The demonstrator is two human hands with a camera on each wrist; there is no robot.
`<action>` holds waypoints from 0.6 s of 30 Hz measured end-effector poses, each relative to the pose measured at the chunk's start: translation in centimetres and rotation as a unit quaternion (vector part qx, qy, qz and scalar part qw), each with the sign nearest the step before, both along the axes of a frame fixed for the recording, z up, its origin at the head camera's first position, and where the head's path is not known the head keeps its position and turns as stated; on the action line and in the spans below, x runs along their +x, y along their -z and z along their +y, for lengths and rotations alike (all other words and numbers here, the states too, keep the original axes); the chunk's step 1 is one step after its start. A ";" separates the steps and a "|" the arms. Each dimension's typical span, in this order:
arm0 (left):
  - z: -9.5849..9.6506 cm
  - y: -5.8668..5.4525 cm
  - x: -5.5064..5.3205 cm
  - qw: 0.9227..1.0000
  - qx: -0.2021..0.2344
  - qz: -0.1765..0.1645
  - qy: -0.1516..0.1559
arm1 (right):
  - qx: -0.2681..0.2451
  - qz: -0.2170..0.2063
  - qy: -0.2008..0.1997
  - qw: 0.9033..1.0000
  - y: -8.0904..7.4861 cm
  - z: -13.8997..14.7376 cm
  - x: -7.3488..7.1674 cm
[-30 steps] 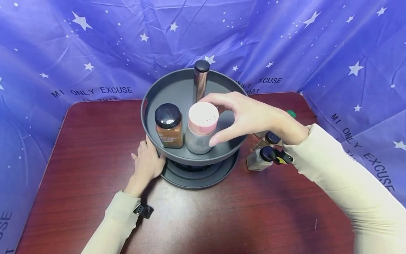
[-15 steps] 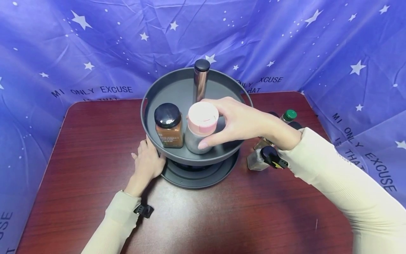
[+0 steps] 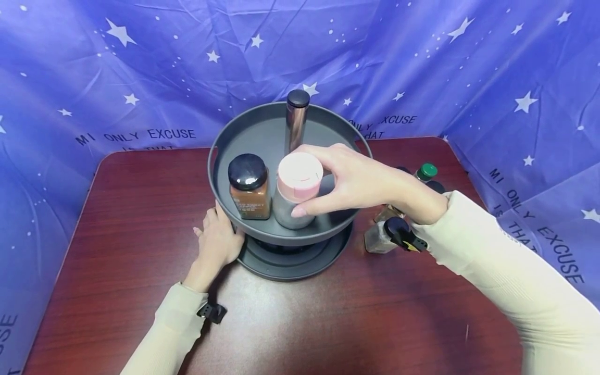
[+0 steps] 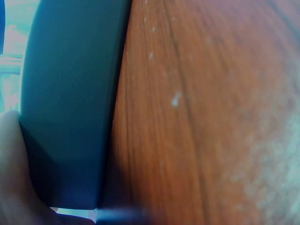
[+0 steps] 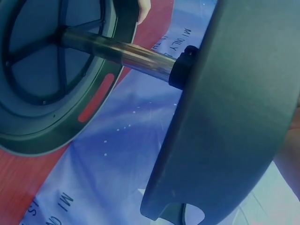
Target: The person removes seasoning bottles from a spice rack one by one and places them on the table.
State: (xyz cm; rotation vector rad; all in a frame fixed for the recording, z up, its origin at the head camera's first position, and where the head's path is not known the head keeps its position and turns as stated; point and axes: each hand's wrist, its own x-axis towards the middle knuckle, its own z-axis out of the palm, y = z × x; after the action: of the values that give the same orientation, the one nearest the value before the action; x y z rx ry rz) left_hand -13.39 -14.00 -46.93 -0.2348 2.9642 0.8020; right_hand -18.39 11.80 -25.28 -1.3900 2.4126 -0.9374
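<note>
A dark grey two-tier tray (image 3: pixel 262 120) stands on the table with a metallic central post (image 3: pixel 296 122). On its upper tier is a clear seasoning jar (image 3: pixel 292 213) with a pink-and-white lid. My right hand (image 3: pixel 349 177) holds this jar, thumb on the near side and fingers curled behind, partly hidden. To the jar's left sits a square spice bottle (image 3: pixel 253 200) with brown contents and a black cap. My left hand (image 3: pixel 217 239) grips the left side of the lower tier (image 3: pixel 290 268). In the left wrist view, part of that hand (image 4: pixel 14 173) lies against the dark tray wall (image 4: pixel 70 103).
Right of the tray, partly under my right forearm, several spice bottles stand on the reddish wooden table (image 3: pixel 328 323). One has a green cap (image 3: pixel 427 171); a nearer bottle (image 3: pixel 378 238) has a black cap. A blue star-print curtain (image 3: pixel 262 62) hangs behind.
My right hand has come down and left, its thumb closing onto the jar with the pink-and-white lid. The jar, tray and left hand have stayed in place.
</note>
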 end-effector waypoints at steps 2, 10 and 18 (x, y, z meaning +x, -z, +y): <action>0.0 0.1 0.0 1.000 0.001 0.001 -0.001 | -0.007 0.009 0.000 1.000 0.0 0.0 0.1; 0.0 0.2 -0.2 1.000 0.004 0.003 -0.005 | -0.025 0.018 0.015 0.999 0.1 0.1 0.2; -0.1 0.2 -0.2 1.000 0.003 0.004 -0.008 | -0.037 0.022 0.036 0.998 -0.1 0.5 0.3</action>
State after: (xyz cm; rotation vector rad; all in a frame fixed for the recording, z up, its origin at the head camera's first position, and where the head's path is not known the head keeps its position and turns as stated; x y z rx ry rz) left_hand -13.56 -14.06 -47.11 -0.2567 2.9700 0.8153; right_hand -18.09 12.32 -25.18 -1.3695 2.4995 -1.0349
